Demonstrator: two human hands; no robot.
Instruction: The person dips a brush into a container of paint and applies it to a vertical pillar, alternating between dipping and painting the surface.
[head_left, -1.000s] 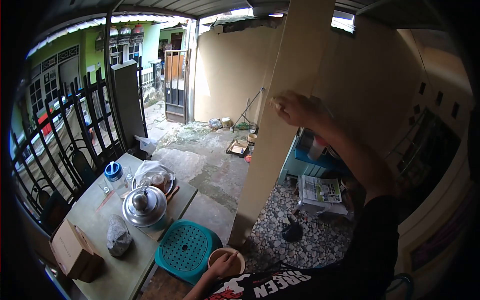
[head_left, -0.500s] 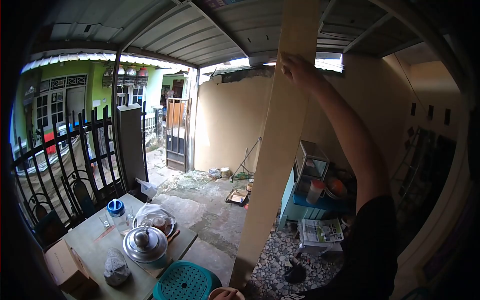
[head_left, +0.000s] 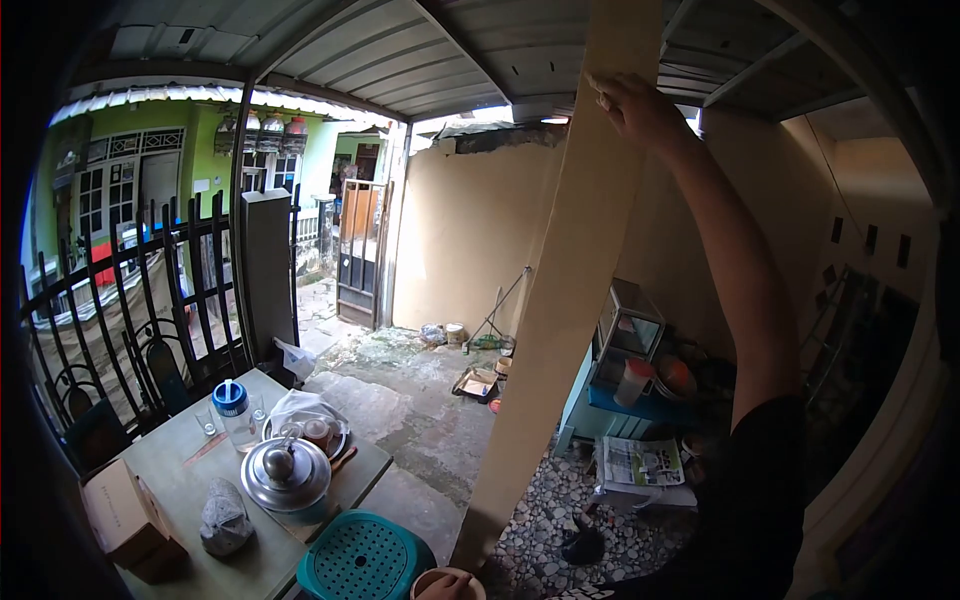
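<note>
My right hand (head_left: 640, 112) is raised high against the upper part of a beige pillar (head_left: 560, 290). Its fingers are closed around something small and pale that I cannot make out, pressed to the pillar's edge. At the bottom edge of the view, my left hand (head_left: 446, 588) grips a light-coloured bucket (head_left: 422, 580), with fingers over its rim. Most of that hand and the bucket's contents are cut off or hidden. Close beside the bucket stands a teal plastic stool (head_left: 365, 560) with a perforated seat.
On the left, a table (head_left: 345, 490) holds a lidded pot (head_left: 285, 475), a blue-lidded jug (head_left: 235, 415), a cardboard box (head_left: 125, 515) and a grey bag (head_left: 225, 518). A paint tray (head_left: 475, 382) lies on the floor. Newspaper (head_left: 640, 462) and a glass cabinet (head_left: 630, 325) are right of the pillar.
The view has shifted slightly. My right hand has moved a little higher on the pillar. My left hand stays at the bucket.
</note>
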